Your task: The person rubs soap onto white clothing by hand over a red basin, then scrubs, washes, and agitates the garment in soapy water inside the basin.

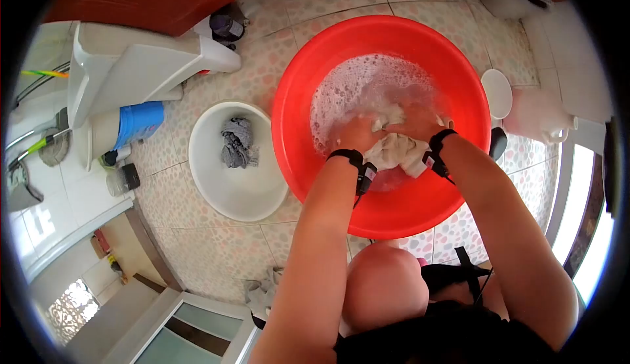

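A large red basin (380, 216) holds soapy water with foam (348, 91). Inside it, a wet off-white cloth (397, 150) is bunched between my two hands. My left hand (356, 133) is at the cloth's left side, fingers curled and closed on it. From the right, my right hand (420, 124) grips the same cloth, its fingers pointing left across it. Some fingertips are blurred or under the water. Both wrists wear black straps with small devices.
Left of the red basin stands a white basin (239, 206) with a wet grey cloth (237, 142) in it. A blue container (140, 124) and a clear jar (120, 180) are farther left. A white bowl (497, 94) and a pinkish bucket (531, 113) stand at the right.
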Demonstrator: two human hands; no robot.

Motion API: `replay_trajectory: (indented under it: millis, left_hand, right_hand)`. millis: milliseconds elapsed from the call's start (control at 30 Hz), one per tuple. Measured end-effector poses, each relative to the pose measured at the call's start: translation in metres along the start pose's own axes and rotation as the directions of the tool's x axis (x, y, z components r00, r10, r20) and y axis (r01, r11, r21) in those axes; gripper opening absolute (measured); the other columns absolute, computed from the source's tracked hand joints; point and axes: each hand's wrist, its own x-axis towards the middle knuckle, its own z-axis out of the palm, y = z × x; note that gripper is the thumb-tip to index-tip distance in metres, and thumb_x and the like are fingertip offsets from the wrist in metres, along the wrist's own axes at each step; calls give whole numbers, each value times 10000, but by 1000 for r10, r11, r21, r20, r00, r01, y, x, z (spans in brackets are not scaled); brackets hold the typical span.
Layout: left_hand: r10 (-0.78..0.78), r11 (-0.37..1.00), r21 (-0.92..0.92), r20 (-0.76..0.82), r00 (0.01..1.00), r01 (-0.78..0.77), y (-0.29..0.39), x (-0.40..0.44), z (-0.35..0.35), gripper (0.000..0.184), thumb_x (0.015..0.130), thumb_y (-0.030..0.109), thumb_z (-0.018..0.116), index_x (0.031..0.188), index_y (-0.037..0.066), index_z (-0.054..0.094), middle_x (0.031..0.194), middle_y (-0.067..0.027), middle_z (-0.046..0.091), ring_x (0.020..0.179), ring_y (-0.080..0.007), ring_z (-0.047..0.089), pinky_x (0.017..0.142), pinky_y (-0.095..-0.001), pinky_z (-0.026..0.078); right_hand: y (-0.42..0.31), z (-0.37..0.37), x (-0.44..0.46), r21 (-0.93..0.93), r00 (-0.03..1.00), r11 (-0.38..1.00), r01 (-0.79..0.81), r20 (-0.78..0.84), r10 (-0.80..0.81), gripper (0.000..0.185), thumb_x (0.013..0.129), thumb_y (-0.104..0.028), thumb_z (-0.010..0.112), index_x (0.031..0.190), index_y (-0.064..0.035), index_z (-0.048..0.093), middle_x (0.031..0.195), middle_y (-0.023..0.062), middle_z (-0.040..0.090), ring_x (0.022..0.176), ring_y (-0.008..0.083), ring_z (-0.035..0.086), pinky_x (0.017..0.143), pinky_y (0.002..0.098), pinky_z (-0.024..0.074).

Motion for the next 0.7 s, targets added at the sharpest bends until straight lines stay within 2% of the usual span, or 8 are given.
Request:
replay_trajectory:
  millis: [67, 133, 267, 333, 500, 567, 633, 700]
  left_hand:
    - [24, 995, -92, -100, 995, -33, -9, 7, 12, 587, 721, 474, 642, 1175, 127, 509, 1204, -184, 490, 1059, -336, 508, 878, -434, 411]
    - [-96, 978, -207, -472, 876, -4, -20, 7, 22, 589, 713, 378, 687, 1170, 62, 495, 1136, -167, 540, 1002, -298, 552, 851, -403, 438]
    - [-232, 620, -780, -286, 930, -85, -25, -20, -6, 649, 689, 283, 732, 1207, 5, 459, 1130, -150, 551, 1023, -228, 544, 856, -347, 440]
    - [-156, 651, -747, -304, 940, -134, -32, -27, -1, 709, 656, 216, 768, 1236, -16, 433, 1173, -136, 529, 1049, -185, 517, 856, -314, 438]
    - [85, 789, -563, -297, 951, -246, -9, -65, 18, 755, 611, 186, 772, 1269, 69, 422, 1102, -137, 541, 1007, -279, 537, 861, -367, 428]
    - [316, 917, -91, -425, 848, -387, 9, -84, 23, 757, 585, 182, 775, 1258, 101, 438, 1123, -154, 521, 1007, -319, 525, 864, -376, 427]
    - [315, 902, -174, -359, 879, -395, 9, -90, 40, 786, 579, 194, 790, 1271, 119, 426, 1294, -195, 383, 1141, -353, 422, 944, -407, 367]
    - [424, 905, 128, -307, 852, -405, 12, -95, 45, 858, 599, 242, 785, 1329, 134, 347, 1395, -192, 229, 1204, -394, 340, 973, -449, 324]
  right_hand:
    - [5, -6, 10, -25, 987, 996, -85, 136, 88, 653, 693, -485, 656, 1151, -36, 537, 1081, 233, 570, 1015, 355, 541, 876, 418, 412]
    - [9, -16, 6, -62, 942, 977, -202, 262, 211, 599, 729, -457, 632, 1182, -77, 536, 1127, 222, 557, 1052, 350, 529, 893, 420, 411]
    - [12, -35, -30, 155, 954, 946, -284, 145, 263, 384, 738, -400, 635, 920, -63, 646, 871, 204, 620, 874, 324, 593, 740, 428, 464]
    - [9, -35, -55, 125, 978, 970, -208, 48, 203, 337, 736, -381, 636, 829, -58, 659, 773, 196, 625, 801, 317, 607, 691, 426, 473]
    - [-33, -54, -114, 59, 960, 959, 278, -59, -274, 304, 649, -198, 683, 874, -9, 602, 1126, 197, 514, 1030, 362, 490, 813, 419, 440]
    - [-28, -35, -129, 36, 972, 978, 207, 106, -210, 482, 631, -141, 688, 1051, 23, 518, 1317, 207, 333, 1127, 385, 401, 899, 432, 393]
    - [-31, -25, -133, -96, 975, 980, 176, 152, -160, 729, 641, -179, 686, 1256, 32, 357, 1380, 225, 243, 1141, 364, 408, 918, 426, 381]
    - [-36, -16, -132, -176, 953, 978, 112, 299, -55, 874, 689, -295, 671, 1379, -42, 197, 1435, 210, 141, 1225, 361, 333, 965, 488, 310]
